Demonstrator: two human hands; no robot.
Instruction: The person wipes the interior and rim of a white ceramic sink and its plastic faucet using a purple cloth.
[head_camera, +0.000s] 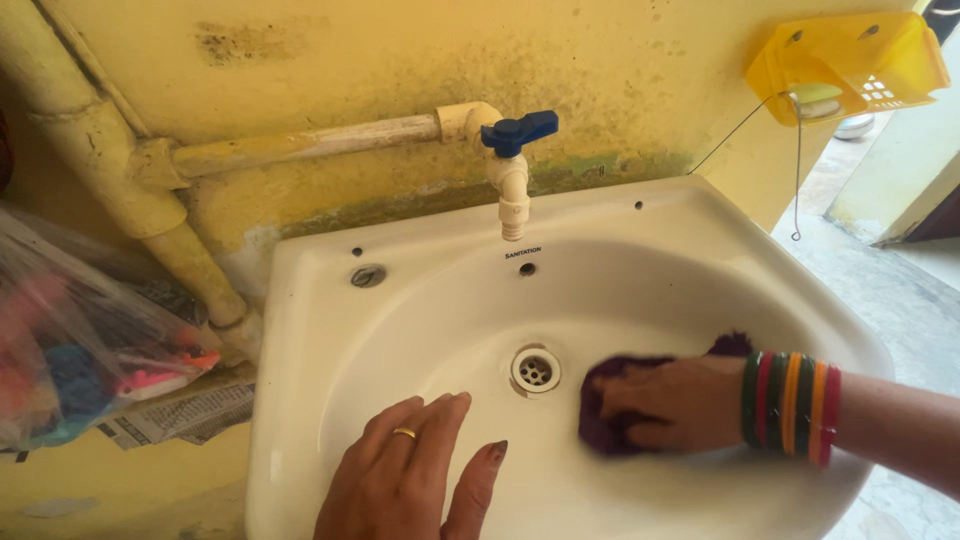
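A white wash basin (300, 330) is fixed to a yellow wall, with a round metal drain (536, 370) at its bottom. My right hand (670, 402), wearing several coloured bangles on the wrist, presses a dark purple cloth (605, 425) against the basin's inner surface just right of the drain. My left hand (405, 480), with a ring on one finger, lies flat with fingers apart on the basin's near inner slope, left of the drain and holding nothing. A white tap with a blue handle (515, 133) sticks out over the basin from the wall.
Pale pipes (300, 145) run along the stained wall to the tap. A clear plastic bag (70, 340) of colourful items sits on newspaper at the left. A yellow plastic basket (850, 65) hangs on the wall at the upper right. Concrete floor lies to the right.
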